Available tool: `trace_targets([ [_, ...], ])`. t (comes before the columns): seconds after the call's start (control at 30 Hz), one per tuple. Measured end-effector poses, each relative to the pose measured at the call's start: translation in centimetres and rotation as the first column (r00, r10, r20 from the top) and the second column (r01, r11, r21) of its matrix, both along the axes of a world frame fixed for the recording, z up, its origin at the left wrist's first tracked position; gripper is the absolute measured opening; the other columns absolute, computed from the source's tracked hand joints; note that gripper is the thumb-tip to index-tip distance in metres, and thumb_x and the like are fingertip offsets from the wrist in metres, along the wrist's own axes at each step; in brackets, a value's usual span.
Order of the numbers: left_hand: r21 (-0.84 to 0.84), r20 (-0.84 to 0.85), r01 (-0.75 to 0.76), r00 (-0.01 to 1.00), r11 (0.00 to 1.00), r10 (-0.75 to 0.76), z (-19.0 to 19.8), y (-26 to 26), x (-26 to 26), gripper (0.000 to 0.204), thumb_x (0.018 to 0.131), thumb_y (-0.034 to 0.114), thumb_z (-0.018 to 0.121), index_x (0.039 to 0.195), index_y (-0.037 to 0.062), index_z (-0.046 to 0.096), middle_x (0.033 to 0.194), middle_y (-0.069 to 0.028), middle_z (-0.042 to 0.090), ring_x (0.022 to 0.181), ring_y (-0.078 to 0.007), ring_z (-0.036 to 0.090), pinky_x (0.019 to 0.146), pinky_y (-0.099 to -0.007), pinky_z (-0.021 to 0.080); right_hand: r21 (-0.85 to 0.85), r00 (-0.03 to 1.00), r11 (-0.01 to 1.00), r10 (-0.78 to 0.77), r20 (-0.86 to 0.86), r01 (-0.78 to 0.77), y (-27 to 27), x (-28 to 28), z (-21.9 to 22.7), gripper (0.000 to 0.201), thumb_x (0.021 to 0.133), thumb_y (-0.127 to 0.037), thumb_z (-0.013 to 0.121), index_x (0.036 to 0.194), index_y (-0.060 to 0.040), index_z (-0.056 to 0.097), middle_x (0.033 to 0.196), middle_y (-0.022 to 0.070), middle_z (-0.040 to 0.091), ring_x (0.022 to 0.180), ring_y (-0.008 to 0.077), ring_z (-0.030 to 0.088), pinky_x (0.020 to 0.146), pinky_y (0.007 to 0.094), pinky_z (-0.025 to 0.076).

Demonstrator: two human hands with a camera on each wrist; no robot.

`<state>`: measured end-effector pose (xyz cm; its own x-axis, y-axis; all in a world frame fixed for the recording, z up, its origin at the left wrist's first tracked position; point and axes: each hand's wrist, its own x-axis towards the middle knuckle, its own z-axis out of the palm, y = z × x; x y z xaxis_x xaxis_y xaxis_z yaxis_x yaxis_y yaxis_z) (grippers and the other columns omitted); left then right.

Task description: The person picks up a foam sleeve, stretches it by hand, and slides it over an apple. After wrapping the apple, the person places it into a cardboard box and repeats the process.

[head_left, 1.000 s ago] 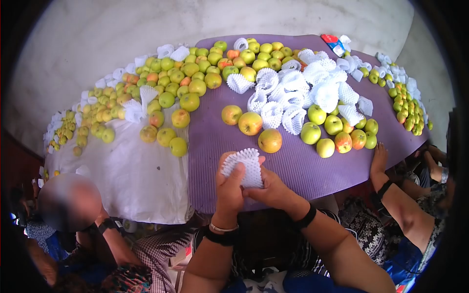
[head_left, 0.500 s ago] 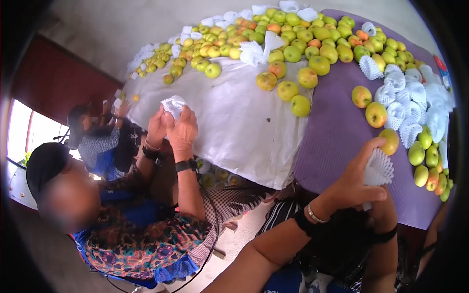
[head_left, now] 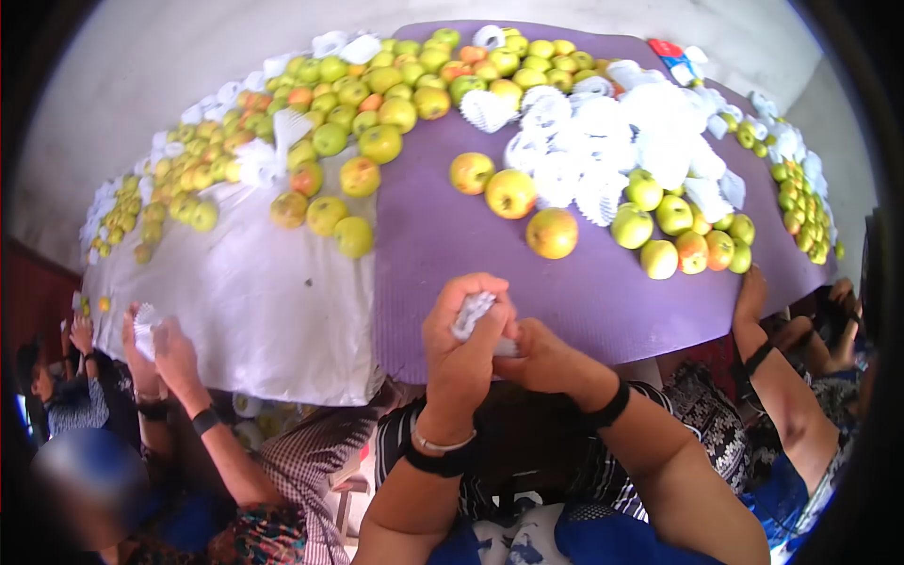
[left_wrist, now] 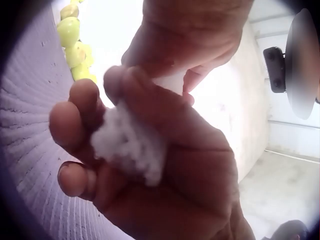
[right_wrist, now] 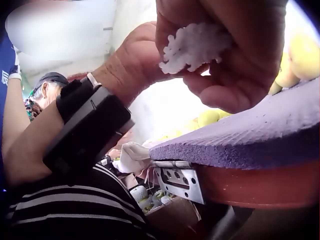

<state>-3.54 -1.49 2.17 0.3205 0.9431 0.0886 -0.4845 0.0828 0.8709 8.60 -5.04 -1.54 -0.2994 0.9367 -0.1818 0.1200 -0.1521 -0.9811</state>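
Note:
In the head view my left hand (head_left: pixel 461 348) curls round a crumpled white foam net (head_left: pixel 472 314) above the near edge of the purple mat (head_left: pixel 452 254). Touching it from the right, my right hand (head_left: pixel 546 356) has its fingers bent round a lower white part of foam. The left wrist view shows the bunched net (left_wrist: pixel 131 142) in the palm of my left hand (left_wrist: pixel 175 175). Foam (right_wrist: pixel 195 47) also pokes out of the curled right hand (right_wrist: pixel 235 55) in the right wrist view. Beyond the hands lies a yellow-red apple (head_left: pixel 552 233).
Loose apples (head_left: pixel 380 143) spread along the back and left, with a pile of white foam nets (head_left: pixel 659 122) at centre right. Green and red apples (head_left: pixel 674 215) lie before that pile. A person at left holds a foam net (head_left: pixel 145 330); another person's arm (head_left: pixel 786 377) reaches in at right.
The head view swung left and came back. The foam net, spread flat between my hands a second ago, is now bunched up within them, and the left hand's fingers have closed round it.

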Motion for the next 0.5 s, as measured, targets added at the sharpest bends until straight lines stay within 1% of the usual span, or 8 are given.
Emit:
trace_targets([
  [0.1, 0.090, -0.101, -0.056, 0.993, 0.994, 0.065, 0.5, -1.0, 0.1, 0.005, 0.087, 0.002, 0.051, 0.089, -0.0007, 0.054, 0.067, -0.0008, 0.051, 0.063, -0.0056, 0.048, 0.058, -0.0185, 0.038, 0.070, 0.987, 0.990, -0.112, -0.118, 0.121, -0.2, -1.1, -0.3, 0.015, 0.080, -0.012, 0.062, 0.092, -0.0020, 0.061, 0.077, 0.0087, 0.064, 0.075, 0.0090, 0.057, 0.066, 0.0271, 0.047],
  [0.17, 0.154, -0.066, -0.105, 0.991, 0.982, 0.116, 0.2, -1.1, 0.4, 0.016, 0.091, 0.011, 0.047, 0.077, 0.0017, 0.048, 0.061, -0.0051, 0.047, 0.056, -0.0122, 0.045, 0.056, -0.0256, 0.040, 0.095, 0.975, 0.974, -0.194, -0.105, 0.204, -0.1, -1.5, -0.6, 0.013, 0.080, -0.011, 0.061, 0.091, -0.0030, 0.061, 0.077, 0.0080, 0.064, 0.074, 0.0085, 0.058, 0.065, 0.0271, 0.047],
  [0.23, 0.154, 0.047, -0.136, 0.990, 0.979, 0.130, 0.3, -1.4, 0.9, 0.025, 0.092, 0.017, 0.045, 0.071, 0.0040, 0.045, 0.060, -0.0053, 0.046, 0.055, -0.0129, 0.044, 0.054, -0.0256, 0.038, 0.187, 0.967, 0.949, -0.254, -0.020, 0.253, 0.0, -2.0, -0.7, 0.010, 0.079, -0.013, 0.062, 0.085, -0.0045, 0.060, 0.077, 0.0076, 0.064, 0.071, 0.0149, 0.062, 0.062, 0.0289, 0.048],
  [0.27, 0.145, 0.151, -0.176, 0.976, 0.974, 0.154, 0.4, -1.5, 1.2, 0.034, 0.093, 0.023, 0.044, 0.064, 0.0064, 0.042, 0.058, -0.0055, 0.045, 0.053, -0.0136, 0.042, 0.052, -0.0257, 0.037, 0.327, 0.948, 0.915, -0.290, 0.132, 0.235, 0.0, -2.2, -0.8, 0.010, 0.078, -0.015, 0.063, 0.080, -0.0059, 0.058, 0.074, 0.0074, 0.063, 0.069, 0.0200, 0.062, 0.061, 0.0305, 0.048],
  [0.33, 0.156, 0.153, -0.210, 0.970, 0.965, 0.187, 0.7, -1.9, 1.8, 0.038, 0.094, 0.026, 0.043, 0.060, 0.0073, 0.040, 0.056, -0.0052, 0.044, 0.051, -0.0141, 0.041, 0.051, -0.0265, 0.035, 0.459, 0.897, 0.866, -0.348, 0.272, 0.197, 0.1, -2.1, -1.1, 0.012, 0.077, -0.016, 0.064, 0.076, -0.0073, 0.057, 0.072, 0.0073, 0.062, 0.066, 0.0250, 0.061, 0.059, 0.0320, 0.048],
  [0.4, 0.167, 0.156, -0.247, 0.963, 0.954, 0.222, 1.0, -2.6, 2.4, 0.043, 0.094, 0.029, 0.042, 0.057, 0.0082, 0.037, 0.054, -0.0050, 0.042, 0.050, -0.0146, 0.040, 0.050, -0.0273, 0.034, 0.634, 0.867, 0.758, -0.410, 0.283, 0.152, 0.3, -1.8, -1.2, 0.021, 0.072, -0.020, 0.068, 0.065, -0.0090, 0.052, 0.064, 0.0071, 0.057, 0.060, 0.0310, 0.055, 0.052, 0.0351, 0.044],
  [0.43, 0.285, 0.119, -0.241, 0.969, 0.928, 0.216, 1.2, -3.2, 2.8, 0.044, 0.094, 0.029, 0.041, 0.056, 0.0079, 0.037, 0.052, -0.0046, 0.041, 0.048, -0.0146, 0.039, 0.050, -0.0279, 0.033, 0.634, 0.864, 0.758, -0.414, 0.286, 0.153, 0.4, -1.6, -1.0, 0.021, 0.072, -0.020, 0.068, 0.065, -0.0090, 0.052, 0.064, 0.0071, 0.057, 0.060, 0.0310, 0.055, 0.052, 0.0351, 0.044],
  [0.5, 0.392, 0.086, -0.222, 0.975, 0.893, 0.204, 1.5, -3.9, 3.1, 0.045, 0.094, 0.029, 0.041, 0.055, 0.0076, 0.036, 0.050, -0.0041, 0.040, 0.047, -0.0145, 0.038, 0.050, -0.0285, 0.032, 0.815, 0.781, 0.561, -0.571, 0.253, 0.146, 0.8, -0.8, -0.7, 0.028, 0.068, -0.021, 0.069, 0.058, -0.0112, 0.045, 0.056, 0.0066, 0.049, 0.051, 0.0274, 0.051, 0.046, 0.0355, 0.038],
])
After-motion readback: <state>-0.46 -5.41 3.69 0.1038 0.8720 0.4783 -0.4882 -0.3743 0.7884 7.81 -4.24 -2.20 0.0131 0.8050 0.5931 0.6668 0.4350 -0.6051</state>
